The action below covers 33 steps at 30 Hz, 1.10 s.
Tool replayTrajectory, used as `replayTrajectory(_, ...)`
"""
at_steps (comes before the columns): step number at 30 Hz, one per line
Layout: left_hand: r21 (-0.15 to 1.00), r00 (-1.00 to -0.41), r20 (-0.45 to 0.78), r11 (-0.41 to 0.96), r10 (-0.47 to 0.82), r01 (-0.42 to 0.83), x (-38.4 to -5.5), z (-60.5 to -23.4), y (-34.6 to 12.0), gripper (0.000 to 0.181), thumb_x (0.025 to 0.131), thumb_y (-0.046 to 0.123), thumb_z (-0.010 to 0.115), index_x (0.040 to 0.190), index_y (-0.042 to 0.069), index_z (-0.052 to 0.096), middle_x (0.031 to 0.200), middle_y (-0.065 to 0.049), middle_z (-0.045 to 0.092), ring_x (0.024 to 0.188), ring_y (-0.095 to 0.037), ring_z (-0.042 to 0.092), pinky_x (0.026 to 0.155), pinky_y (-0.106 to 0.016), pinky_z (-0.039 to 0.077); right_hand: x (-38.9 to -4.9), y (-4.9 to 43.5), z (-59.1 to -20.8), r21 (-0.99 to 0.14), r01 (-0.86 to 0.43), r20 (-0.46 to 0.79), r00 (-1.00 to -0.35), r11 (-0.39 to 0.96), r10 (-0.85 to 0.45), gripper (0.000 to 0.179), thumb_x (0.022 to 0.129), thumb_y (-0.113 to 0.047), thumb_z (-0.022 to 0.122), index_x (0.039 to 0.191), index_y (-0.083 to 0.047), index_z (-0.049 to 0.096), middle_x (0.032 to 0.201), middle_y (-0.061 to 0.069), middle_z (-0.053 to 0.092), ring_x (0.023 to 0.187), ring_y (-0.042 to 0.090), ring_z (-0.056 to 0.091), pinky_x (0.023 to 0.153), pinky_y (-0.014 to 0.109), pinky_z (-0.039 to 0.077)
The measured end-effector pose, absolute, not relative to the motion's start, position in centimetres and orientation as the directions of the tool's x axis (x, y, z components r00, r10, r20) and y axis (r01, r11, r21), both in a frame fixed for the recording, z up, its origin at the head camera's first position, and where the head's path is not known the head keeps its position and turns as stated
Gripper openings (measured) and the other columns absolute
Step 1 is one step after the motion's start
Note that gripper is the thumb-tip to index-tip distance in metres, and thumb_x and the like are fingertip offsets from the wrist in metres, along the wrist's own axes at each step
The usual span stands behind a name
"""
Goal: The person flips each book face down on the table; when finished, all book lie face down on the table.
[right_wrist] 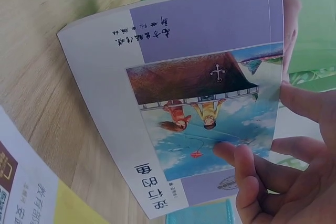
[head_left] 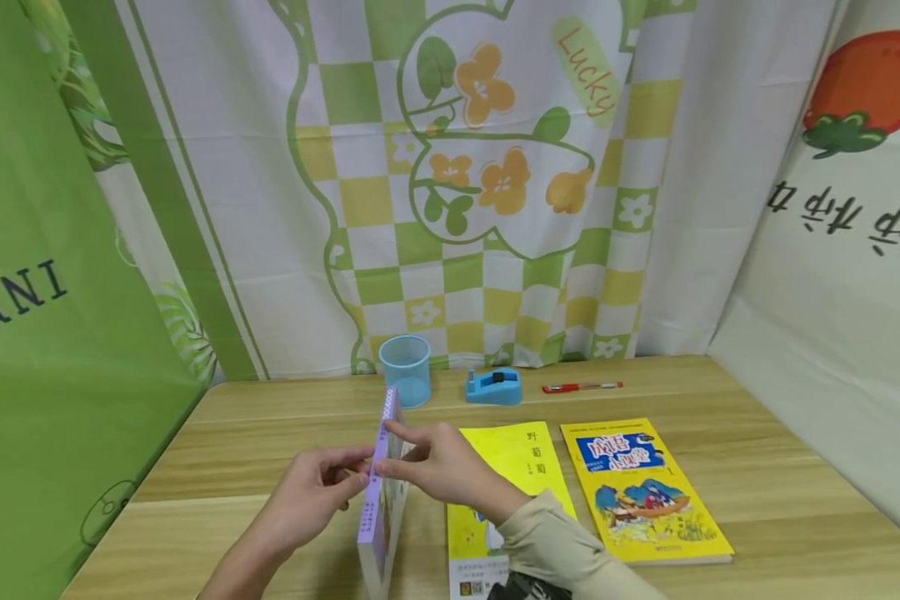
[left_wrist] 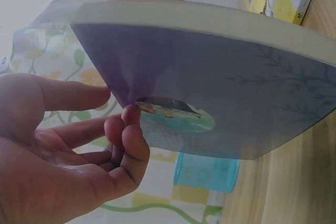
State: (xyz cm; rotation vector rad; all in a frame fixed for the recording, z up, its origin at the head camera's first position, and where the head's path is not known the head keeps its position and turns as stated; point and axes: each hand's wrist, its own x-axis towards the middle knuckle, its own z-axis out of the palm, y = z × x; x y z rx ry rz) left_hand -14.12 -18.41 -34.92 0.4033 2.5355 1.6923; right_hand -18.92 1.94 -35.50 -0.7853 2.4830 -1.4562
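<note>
A purple and white paperback book (head_left: 380,500) stands on edge with its spine up, between both hands. My left hand (head_left: 311,492) holds the spine from the left; in the left wrist view its thumb is at the spine edge and its bent fingers rest against the purple back cover (left_wrist: 199,66). From the right, my right hand (head_left: 453,471) grips the spine, with curled fingers on the front cover (right_wrist: 210,124), which bears a picture of two children at a ship's railing.
A yellow book (head_left: 510,450) lies flat beneath the right forearm, and another yellow book (head_left: 648,492) lies to its right. Along the back stand a blue mesh cup (head_left: 407,375) and a blue tape dispenser (head_left: 493,387), with a red pen (head_left: 581,387) beside them. Patterned curtains (head_left: 495,208) surround the wooden table (head_left: 247,433).
</note>
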Motion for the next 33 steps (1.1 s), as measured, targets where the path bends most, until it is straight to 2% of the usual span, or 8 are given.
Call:
replayTrajectory(3, 0.916, -0.951, 0.108, 0.344, 0.29, 0.209, -14.4, -35.2, -18.5, 0.041, 0.095, 0.004, 0.063, 0.131, -0.014, 0.058, 0.101, -0.013, 0.068, 0.075, -0.007, 0.056, 0.062, -0.021, 0.049, -18.9, 2.1, -35.4, -0.842, -0.379, 0.141, -0.842, 0.384, -0.521, 0.059, 0.093, -0.031, 0.073, 0.144, -0.008, 0.055, 0.109, 0.016, 0.076, 0.089, 0.018, 0.075, 0.071, 0.03, 0.058)
replayTrajectory(9, 0.905, -0.927, 0.116, 0.346, 0.355, 0.246, -15.1, -35.9, -18.8, 0.041, 0.096, 0.006, 0.062, 0.132, -0.013, 0.058, 0.101, -0.014, 0.069, 0.074, -0.005, 0.056, 0.062, -0.021, 0.049, -18.7, 2.5, -35.3, -0.852, -0.364, 0.13, -0.842, 0.376, -0.523, 0.058, 0.093, -0.03, 0.073, 0.144, -0.009, 0.055, 0.12, 0.016, 0.072, 0.094, 0.02, 0.075, 0.074, 0.032, 0.059)
replayTrajectory(14, 0.902, -0.906, 0.121, 0.337, 0.405, 0.271, -15.8, -37.0, -19.0, 0.044, 0.096, 0.008, 0.064, 0.134, -0.012, 0.056, 0.108, -0.021, 0.071, 0.073, -0.004, 0.058, 0.059, -0.02, 0.048, -18.7, 2.8, -35.2, -0.85, -0.351, 0.11, -0.848, 0.394, -0.519, 0.058, 0.093, -0.03, 0.073, 0.145, -0.013, 0.055, 0.117, 0.014, 0.074, 0.092, 0.017, 0.075, 0.074, 0.032, 0.059)
replayTrajectory(17, 0.909, -0.899, 0.093, 0.332, 0.427, 0.252, -16.1, -37.8, -19.1, 0.047, 0.097, 0.01, 0.064, 0.137, -0.011, 0.054, 0.113, -0.024, 0.071, 0.078, -0.005, 0.062, 0.059, -0.021, 0.048, -18.6, 3.0, -35.2, -0.846, -0.35, 0.107, -0.85, 0.402, -0.515, 0.058, 0.093, -0.03, 0.074, 0.145, -0.014, 0.055, 0.114, 0.014, 0.075, 0.092, 0.017, 0.075, 0.074, 0.032, 0.059)
replayTrajectory(21, 0.921, -0.902, 0.021, 0.344, 0.431, 0.185, -16.4, -38.5, -19.2, 0.051, 0.097, 0.014, 0.064, 0.141, -0.009, 0.051, 0.108, -0.02, 0.073, 0.075, -0.008, 0.061, 0.058, -0.021, 0.047, -18.5, 3.3, -35.1, -0.848, -0.341, 0.099, -0.854, 0.406, -0.511, 0.059, 0.092, -0.031, 0.074, 0.145, -0.015, 0.055, 0.111, 0.014, 0.076, 0.092, 0.018, 0.075, 0.073, 0.033, 0.059)
replayTrajectory(26, 0.93, -0.89, -0.018, 0.336, 0.455, 0.152, -16.7, -39.3, -19.3, 0.054, 0.098, 0.015, 0.062, 0.144, -0.009, 0.046, 0.091, -0.01, 0.071, 0.06, -0.007, 0.048, 0.054, -0.019, 0.042, -18.5, 3.7, -35.1, -0.858, -0.333, 0.092, -0.848, 0.39, -0.521, 0.059, 0.093, -0.03, 0.074, 0.146, -0.015, 0.054, 0.111, 0.015, 0.076, 0.092, 0.02, 0.076, 0.072, 0.031, 0.058)
replayTrajectory(33, 0.933, -0.871, -0.02, 0.322, 0.491, 0.16, -17.0, -39.9, -19.2, 0.053, 0.101, 0.015, 0.059, 0.147, -0.007, 0.044, 0.094, -0.014, 0.074, 0.057, -0.005, 0.046, 0.053, -0.018, 0.04, -18.4, 4.2, -34.9, -0.877, -0.311, 0.072, -0.839, 0.366, -0.54, 0.06, 0.094, -0.026, 0.073, 0.148, -0.013, 0.051, 0.108, 0.015, 0.076, 0.085, 0.02, 0.075, 0.069, 0.031, 0.057)
